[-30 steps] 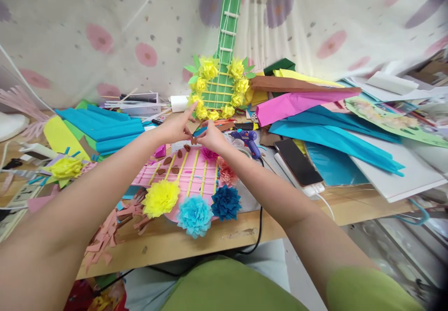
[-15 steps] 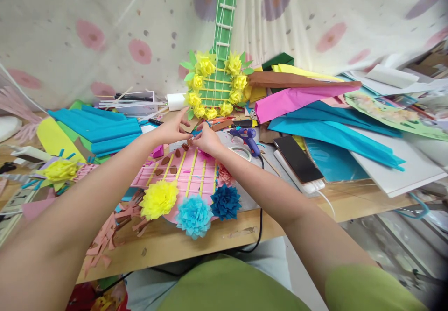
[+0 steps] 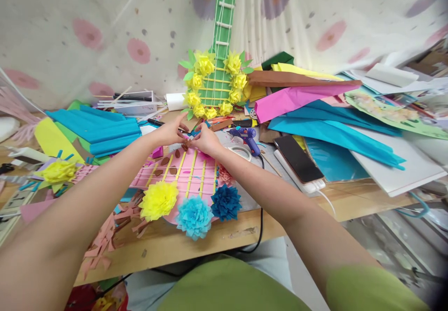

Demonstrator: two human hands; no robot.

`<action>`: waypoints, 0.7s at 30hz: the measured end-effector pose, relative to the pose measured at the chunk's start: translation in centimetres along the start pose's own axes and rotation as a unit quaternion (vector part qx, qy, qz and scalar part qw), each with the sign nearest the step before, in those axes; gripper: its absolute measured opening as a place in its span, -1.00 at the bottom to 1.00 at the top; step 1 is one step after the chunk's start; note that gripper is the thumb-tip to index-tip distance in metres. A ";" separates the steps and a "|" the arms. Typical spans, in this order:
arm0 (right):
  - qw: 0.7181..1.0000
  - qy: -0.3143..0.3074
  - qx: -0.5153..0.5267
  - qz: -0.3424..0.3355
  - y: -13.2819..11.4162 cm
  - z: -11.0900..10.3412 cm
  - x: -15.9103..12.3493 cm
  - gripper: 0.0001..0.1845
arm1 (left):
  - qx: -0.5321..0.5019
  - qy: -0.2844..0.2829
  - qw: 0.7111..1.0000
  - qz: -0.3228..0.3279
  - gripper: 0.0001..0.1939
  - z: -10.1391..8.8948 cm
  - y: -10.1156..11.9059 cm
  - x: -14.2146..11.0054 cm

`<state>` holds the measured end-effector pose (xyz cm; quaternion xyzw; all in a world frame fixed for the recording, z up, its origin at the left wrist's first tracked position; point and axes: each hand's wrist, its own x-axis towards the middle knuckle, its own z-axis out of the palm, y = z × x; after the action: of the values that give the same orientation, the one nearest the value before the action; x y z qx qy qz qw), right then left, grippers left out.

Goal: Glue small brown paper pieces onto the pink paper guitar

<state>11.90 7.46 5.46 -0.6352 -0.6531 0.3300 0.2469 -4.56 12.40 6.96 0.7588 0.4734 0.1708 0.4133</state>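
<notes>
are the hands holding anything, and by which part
Left hand and right hand are near small brown pieces; whether one is held, and where, cannot be told.

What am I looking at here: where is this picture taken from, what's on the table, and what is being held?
There is no robot: a camera on a person's head looks down past two bare arms. On the wooden table lies a pink guitar-shaped craft with paper flowers; a green one stands behind. Right of them are a purple glue gun and a smartphone. The left hand and right hand nearly meet by small brown pieces; their grip is too small to make out.
</notes>
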 end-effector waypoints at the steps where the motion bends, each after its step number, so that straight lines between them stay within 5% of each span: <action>1: 1.000 0.000 -0.003 0.000 0.0 0.0 0.0 -0.43 | 0.000 -0.003 1.000 0.002 0.19 0.0 -0.1 -0.1; 21: 0.999 -0.028 -0.038 -0.014 -0.3 0.2 -0.4 -0.49 | 0.054 -0.023 0.997 -0.041 0.14 -0.5 0.1 -0.4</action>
<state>11.57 7.01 5.55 -0.6250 -0.6809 0.3193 0.2092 -5.03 12.24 7.43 0.7634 0.5032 0.1102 0.3898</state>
